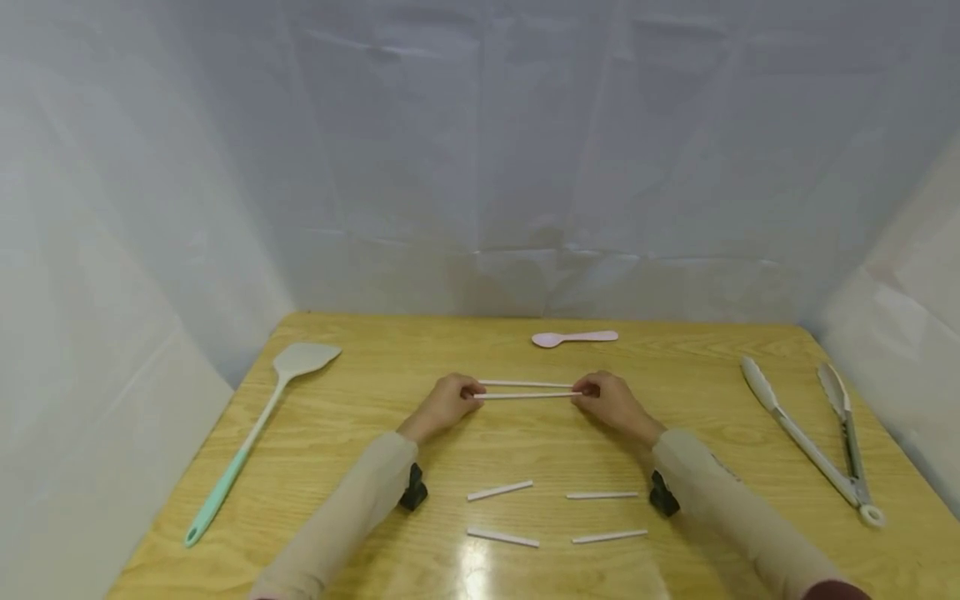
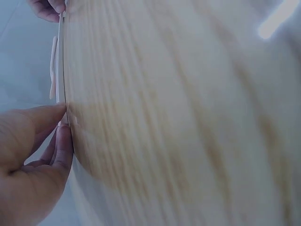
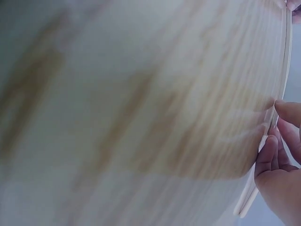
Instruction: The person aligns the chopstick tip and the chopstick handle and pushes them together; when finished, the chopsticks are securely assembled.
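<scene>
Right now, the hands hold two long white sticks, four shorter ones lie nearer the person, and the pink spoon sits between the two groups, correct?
No: the head view shows the pink spoon beyond the long white sticks, near the table's far edge. The rest stands.

tbh can't read any text, labels, brands, numbers or signs near the left hand (image 1: 448,401) or right hand (image 1: 611,402).
</scene>
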Demonstrator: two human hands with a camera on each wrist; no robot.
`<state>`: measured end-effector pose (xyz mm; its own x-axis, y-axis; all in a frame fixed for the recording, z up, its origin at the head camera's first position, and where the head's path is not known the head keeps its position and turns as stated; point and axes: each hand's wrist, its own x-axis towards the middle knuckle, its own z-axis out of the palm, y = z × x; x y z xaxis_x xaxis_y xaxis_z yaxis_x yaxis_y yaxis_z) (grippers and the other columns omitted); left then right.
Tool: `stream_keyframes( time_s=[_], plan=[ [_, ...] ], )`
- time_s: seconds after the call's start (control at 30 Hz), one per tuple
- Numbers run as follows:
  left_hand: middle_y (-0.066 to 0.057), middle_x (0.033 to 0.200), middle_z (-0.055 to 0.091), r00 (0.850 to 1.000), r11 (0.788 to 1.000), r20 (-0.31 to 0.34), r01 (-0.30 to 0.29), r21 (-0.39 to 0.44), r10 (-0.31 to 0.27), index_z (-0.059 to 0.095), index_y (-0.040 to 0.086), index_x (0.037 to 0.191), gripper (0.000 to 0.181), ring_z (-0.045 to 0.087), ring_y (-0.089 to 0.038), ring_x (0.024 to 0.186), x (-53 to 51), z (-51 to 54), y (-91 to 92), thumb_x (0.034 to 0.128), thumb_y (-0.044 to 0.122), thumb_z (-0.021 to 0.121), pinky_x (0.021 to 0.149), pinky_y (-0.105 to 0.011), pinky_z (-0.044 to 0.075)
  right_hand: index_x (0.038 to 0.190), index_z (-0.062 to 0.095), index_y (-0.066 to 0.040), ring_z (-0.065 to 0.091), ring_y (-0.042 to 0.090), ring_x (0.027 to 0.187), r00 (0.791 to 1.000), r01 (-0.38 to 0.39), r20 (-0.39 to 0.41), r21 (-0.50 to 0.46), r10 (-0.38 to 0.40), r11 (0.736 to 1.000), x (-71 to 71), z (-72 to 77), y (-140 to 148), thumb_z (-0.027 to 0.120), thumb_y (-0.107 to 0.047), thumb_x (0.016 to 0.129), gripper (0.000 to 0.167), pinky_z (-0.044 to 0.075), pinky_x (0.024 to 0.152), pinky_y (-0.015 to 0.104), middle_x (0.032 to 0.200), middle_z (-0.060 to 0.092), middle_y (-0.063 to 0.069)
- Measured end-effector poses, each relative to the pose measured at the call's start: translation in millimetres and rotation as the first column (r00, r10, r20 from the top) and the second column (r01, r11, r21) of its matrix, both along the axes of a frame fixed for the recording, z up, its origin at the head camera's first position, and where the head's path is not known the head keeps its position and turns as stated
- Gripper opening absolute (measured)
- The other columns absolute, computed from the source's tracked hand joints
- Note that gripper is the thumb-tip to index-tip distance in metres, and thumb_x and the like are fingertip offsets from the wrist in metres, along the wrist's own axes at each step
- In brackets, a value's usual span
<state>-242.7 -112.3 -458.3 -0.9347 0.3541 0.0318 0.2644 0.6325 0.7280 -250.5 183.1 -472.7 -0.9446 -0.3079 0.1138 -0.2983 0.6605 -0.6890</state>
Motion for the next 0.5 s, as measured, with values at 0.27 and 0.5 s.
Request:
stream_keyframes(
  time_s=[0.27, 0.5],
  plan=[
    [-0.017, 0.1, 0.065, 1.0, 1.0, -0.023, -0.001, 0.026, 0.002, 0.068, -0.005, 0.103, 0.017, 0.061, -0.026, 0.089, 2.1, -0.6, -3.2, 0.089, 0.002, 0.063, 0.081, -0.037, 0.051, 0.097, 0.069, 0.003, 0.059, 0.019, 0.08, 0.999, 0.003, -0.037, -0.031, -0.004, 1.0, 2.7, 0.6, 3.8, 0.069, -0.01, 0.087, 0.016, 0.05, 0.072, 0.031, 0.087, 0.065, 0.011],
    [-0.017, 0.102, 0.066, 0.997, 0.997, -0.069, -0.025, 0.069, 0.03, 0.067, -0.005, 0.105, 0.018, 0.06, -0.028, 0.093, 7.9, 3.1, -5.3, 0.0919, 0.005, 0.061, 0.084, -0.041, 0.05, 0.098, 0.068, 0.003, 0.057, 0.013, 0.077, 1.0, -0.009, -0.031, -0.059, 0.007, 0.998, 7.7, 2.6, 6.6, 0.068, -0.009, 0.086, 0.017, 0.048, 0.069, 0.025, 0.086, 0.065, 0.009]
  ],
)
